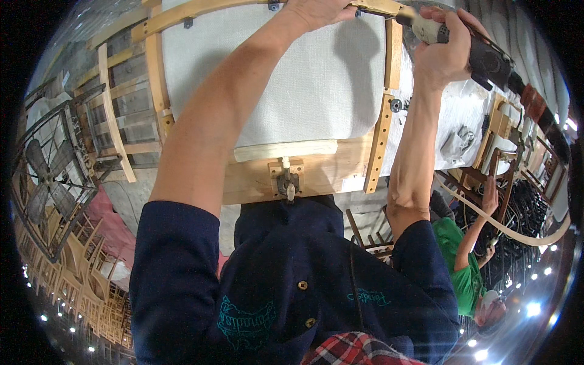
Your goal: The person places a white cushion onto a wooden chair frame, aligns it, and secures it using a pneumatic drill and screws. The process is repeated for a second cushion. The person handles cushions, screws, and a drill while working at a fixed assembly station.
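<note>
My right hand is wrapped round a power screwdriver with a pale front and a black body. Its narrow tip points left, at the far right corner of a light wooden frame. Beside that tip, the fingers of my left hand are pressed together at the frame's far rail; what they pinch is too small to make out. Within the frame lies a light grey fabric-covered panel, partly hidden by my left forearm. Small dark brackets sit along the far rail.
A toggle clamp on a wooden board bears on a pale strip at the panel's near edge. A drilled wooden bar and black knob stand right. Left is a large fan. A person in green works at right.
</note>
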Tool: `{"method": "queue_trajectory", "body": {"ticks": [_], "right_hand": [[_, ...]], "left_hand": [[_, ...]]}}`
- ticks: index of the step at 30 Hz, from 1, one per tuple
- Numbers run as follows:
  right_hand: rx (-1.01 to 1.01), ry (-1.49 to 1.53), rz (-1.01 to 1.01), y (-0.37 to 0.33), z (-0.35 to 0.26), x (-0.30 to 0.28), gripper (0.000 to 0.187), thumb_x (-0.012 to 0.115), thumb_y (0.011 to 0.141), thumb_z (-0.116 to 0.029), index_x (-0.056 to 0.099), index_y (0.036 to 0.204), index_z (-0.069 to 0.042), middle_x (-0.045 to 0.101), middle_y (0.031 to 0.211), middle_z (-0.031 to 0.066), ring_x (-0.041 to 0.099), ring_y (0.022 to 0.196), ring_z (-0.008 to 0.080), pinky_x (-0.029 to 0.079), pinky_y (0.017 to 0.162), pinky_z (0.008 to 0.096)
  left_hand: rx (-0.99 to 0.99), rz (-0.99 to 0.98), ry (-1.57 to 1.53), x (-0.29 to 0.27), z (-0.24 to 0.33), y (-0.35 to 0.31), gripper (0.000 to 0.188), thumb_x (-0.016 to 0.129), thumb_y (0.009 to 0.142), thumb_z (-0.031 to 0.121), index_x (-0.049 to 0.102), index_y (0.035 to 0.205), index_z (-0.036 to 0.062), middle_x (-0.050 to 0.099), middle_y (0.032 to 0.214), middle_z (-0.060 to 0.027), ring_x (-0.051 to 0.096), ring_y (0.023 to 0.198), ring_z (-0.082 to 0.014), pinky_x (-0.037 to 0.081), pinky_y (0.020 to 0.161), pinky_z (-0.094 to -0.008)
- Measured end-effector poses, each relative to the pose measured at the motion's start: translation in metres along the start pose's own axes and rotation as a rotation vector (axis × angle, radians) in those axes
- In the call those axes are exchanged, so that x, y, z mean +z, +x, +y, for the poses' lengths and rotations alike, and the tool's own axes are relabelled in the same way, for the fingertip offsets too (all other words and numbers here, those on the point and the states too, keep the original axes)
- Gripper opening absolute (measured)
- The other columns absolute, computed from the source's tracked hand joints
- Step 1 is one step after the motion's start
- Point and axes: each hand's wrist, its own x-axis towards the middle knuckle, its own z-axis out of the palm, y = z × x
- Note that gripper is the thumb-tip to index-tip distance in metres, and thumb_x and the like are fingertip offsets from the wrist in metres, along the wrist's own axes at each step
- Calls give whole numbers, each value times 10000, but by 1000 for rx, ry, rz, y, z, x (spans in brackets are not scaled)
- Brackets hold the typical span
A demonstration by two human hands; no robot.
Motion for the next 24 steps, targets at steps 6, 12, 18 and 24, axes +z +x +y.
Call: {"method": "queue_trajectory", "body": {"ticks": [6,12,18,24], "right_hand": [[-198,-20,1,-18,17,-2,252,575,835,203,613,1018,34,676,860,139,755,816,261,609,850,383],[-110,46,32,-16,3,1,185,596,876,140,593,1034,43,687,842,134,753,775,259,625,787,373],[50,140,14,-19,11,2,178,594,902,33,525,1066,42,706,793,154,752,771,277,624,798,399],[259,363,125,-16,-4,13,171,589,901,23,532,1063,26,724,787,148,755,764,251,620,794,388]], "left_hand": [[32,41,4,10,-3,-4,307,741,788,251,690,1044,88,679,966,-99,609,943,-302,499,912,-418],[21,15,8,9,-1,-2,319,736,796,256,685,1062,88,674,984,-99,598,955,-302,494,913,-411],[-2,-11,10,1,0,-1,298,729,795,242,685,1045,86,675,975,-95,593,959,-302,495,910,-408],[-29,-30,-8,0,3,1,282,712,800,228,687,1042,86,671,964,-96,588,952,-313,504,904,-416]]}}
